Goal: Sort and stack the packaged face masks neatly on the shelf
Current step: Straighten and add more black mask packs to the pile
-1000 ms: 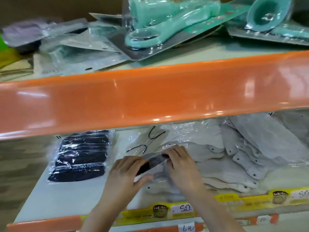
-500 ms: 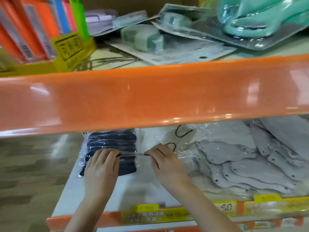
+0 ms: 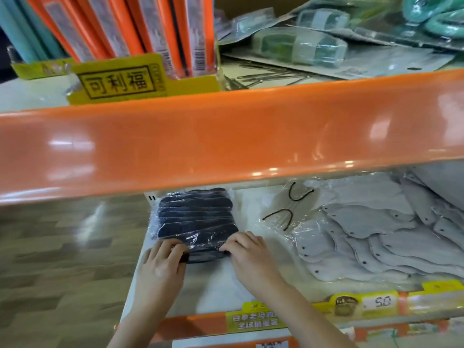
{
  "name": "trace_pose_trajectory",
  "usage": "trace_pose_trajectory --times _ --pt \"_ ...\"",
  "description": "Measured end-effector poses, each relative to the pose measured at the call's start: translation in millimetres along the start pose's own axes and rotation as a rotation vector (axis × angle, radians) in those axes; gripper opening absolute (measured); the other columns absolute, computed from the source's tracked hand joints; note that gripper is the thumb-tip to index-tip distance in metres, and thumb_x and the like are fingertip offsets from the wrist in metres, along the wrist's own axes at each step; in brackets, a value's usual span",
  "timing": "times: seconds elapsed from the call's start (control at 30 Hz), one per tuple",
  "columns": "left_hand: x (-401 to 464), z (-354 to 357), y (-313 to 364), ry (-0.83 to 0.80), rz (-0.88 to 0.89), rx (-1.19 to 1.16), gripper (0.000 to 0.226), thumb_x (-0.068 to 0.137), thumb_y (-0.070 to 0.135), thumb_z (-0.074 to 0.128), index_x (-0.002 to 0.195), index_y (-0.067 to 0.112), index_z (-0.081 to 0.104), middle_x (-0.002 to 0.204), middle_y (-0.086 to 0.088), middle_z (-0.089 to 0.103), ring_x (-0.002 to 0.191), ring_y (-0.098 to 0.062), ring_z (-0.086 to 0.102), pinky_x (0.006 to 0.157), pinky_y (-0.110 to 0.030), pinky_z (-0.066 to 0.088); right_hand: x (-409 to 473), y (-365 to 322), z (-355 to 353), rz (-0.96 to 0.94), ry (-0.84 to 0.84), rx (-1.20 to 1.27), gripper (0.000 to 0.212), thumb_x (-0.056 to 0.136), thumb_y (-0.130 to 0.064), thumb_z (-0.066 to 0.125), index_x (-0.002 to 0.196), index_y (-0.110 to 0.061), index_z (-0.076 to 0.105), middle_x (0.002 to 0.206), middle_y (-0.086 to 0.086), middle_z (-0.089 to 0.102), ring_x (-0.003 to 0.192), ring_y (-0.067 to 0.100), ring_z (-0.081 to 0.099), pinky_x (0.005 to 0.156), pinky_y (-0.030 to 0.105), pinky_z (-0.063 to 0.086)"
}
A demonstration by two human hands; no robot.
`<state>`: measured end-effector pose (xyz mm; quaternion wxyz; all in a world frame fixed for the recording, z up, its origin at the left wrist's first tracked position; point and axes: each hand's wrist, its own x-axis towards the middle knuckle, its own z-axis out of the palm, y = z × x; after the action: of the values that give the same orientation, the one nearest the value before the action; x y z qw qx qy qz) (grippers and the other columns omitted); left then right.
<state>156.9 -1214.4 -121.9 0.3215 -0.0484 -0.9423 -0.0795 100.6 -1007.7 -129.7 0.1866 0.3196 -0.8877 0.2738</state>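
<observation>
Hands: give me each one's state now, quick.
Left hand: fingers on the near end of the dark mask pack.
Right hand: fingertips on the same pack.

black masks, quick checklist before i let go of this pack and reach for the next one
1. Pack sits on the black stack: ok, at its near end.
2. Left hand on the pack's left end: ok.
3. Right hand on its right end: ok.
4. Edges flush with the stack: cannot tell, wrap glare.
5. Grey masks kept apart from the black ones: ok, a gap lies between.
6. Loose pack with black loops sorted: not ok, lies apart behind the grey masks.
</observation>
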Motion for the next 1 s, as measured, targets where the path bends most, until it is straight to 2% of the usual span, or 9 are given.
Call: trace_pose_trajectory --times 0.1,0.17,0.27,0.43,0.57,0.63,0.77,0.87,1.0 --pt "-4.5 1.4 -3.9 -0.043 -0.013 -0.012 0.021 0.069 0.022 0.049 0.084 0.017 0.063 0.095 0.003 0.062 0.091 -0.022 0.051 0.073 -0.033 0.034 -3.9 0.5 4.7 0.032 -0.05 -0.049 0.032 0.068 -0.015 0.067 0.098 -0.026 0.066 0.097 -0.01 0.056 0.096 0.01 0.045 0.079 0.025 0.038" --pt "-5.7 2.0 -8.4 -0.073 -0.009 -0.001 0.023 0.068 0.021 0.047 0.085 0.017 0.063 0.096 0.003 0.061 0.092 -0.023 0.05 0.074 -0.032 0.033 -2.4 -2.5 4.4 0.052 -0.072 -0.068 0.036 0.063 -0.022 0.07 0.098 -0.027 0.066 0.096 -0.01 0.056 0.093 0.01 0.044 0.072 0.029 0.046" --pt "-6.6 1.8 -14.8 -0.113 0.012 0.001 0.026 0.065 0.017 0.045 0.089 0.02 0.056 0.1 0.002 0.059 0.093 -0.023 0.049 0.074 -0.033 0.035 4.1 -9.0 4.8 0.06 -0.082 -0.123 0.035 0.057 -0.027 0.072 0.092 -0.027 0.065 0.089 -0.01 0.054 0.087 0.012 0.046 0.066 0.027 0.047" --pt "-8.3 1.8 -21.0 -0.248 -0.043 -0.02 0.046 0.054 0.018 0.058 0.099 0.027 0.054 0.106 0.005 0.058 0.097 -0.018 0.047 0.071 -0.038 0.05 0.9 -13.3 14.4 0.107 -0.077 -0.168 0.034 0.051 -0.024 0.081 0.079 -0.027 0.061 0.08 -0.008 0.053 0.076 0.016 0.056 0.059 0.027 0.046" --pt "-8.4 3.4 -21.9 -0.347 -0.072 0.003 0.051 0.054 0.028 0.064 0.104 0.03 0.055 0.11 0.005 0.059 0.101 -0.016 0.048 0.073 -0.037 0.052 -3.6 -11.1 19.6 0.064 0.031 -0.192 0.009 0.068 -0.024 0.062 0.078 -0.026 0.061 0.08 -0.009 0.053 0.078 0.016 0.054 0.067 0.026 0.036" --pt "-8.0 2.8 -19.0 -0.368 -0.095 0.002 0.053 0.055 0.027 0.075 0.104 0.029 0.058 0.11 0.004 0.061 0.102 -0.017 0.05 0.074 -0.037 0.052 -2.6 -12.1 19.6 0.05 0.072 -0.186 0.015 0.075 -0.028 0.048 0.078 -0.025 0.062 0.08 -0.009 0.054 0.079 0.015 0.051 0.068 0.027 0.03" --pt "-6.0 4.3 -14.5 -0.381 -0.144 0.028 0.059 0.047 0.012 0.089 0.102 0.018 0.069 0.113 -0.003 0.066 0.109 -0.023 0.054 0.084 -0.037 0.047 -2.5 -13.5 19.0 0.023 0.092 -0.174 0.019 0.081 -0.031 0.047 0.078 -0.025 0.064 0.081 -0.01 0.056 0.077 0.014 0.054 0.069 0.025 0.03" --pt "-6.4 6.3 -11.5 -0.392 -0.16 0.061 0.043 0.063 0.022 0.069 0.106 0.013 0.071 0.117 -0.01 0.067 0.108 -0.03 0.064 0.088 -0.033 0.035 -2.6 -13.3 18.1 0.02 0.081 -0.169 0.02 0.083 -0.033 0.047 0.077 -0.025 0.065 0.08 -0.011 0.055 0.077 0.014 0.055 0.07 0.025 0.031" --pt "-7.0 2.2 -2.3 -0.497 -0.214 0.052 0.059 0.083 0.052 0.038 0.109 0.01 0.072 0.121 -0.011 0.065 0.111 -0.029 0.063 0.091 -0.035 0.035 -2.2 -15.3 14.7 0.037 0.061 -0.146 0.024 0.087 -0.041 0.048 0.075 -0.027 0.064 0.08 -0.012 0.053 0.078 0.013 0.054 0.07 0.026 0.032"
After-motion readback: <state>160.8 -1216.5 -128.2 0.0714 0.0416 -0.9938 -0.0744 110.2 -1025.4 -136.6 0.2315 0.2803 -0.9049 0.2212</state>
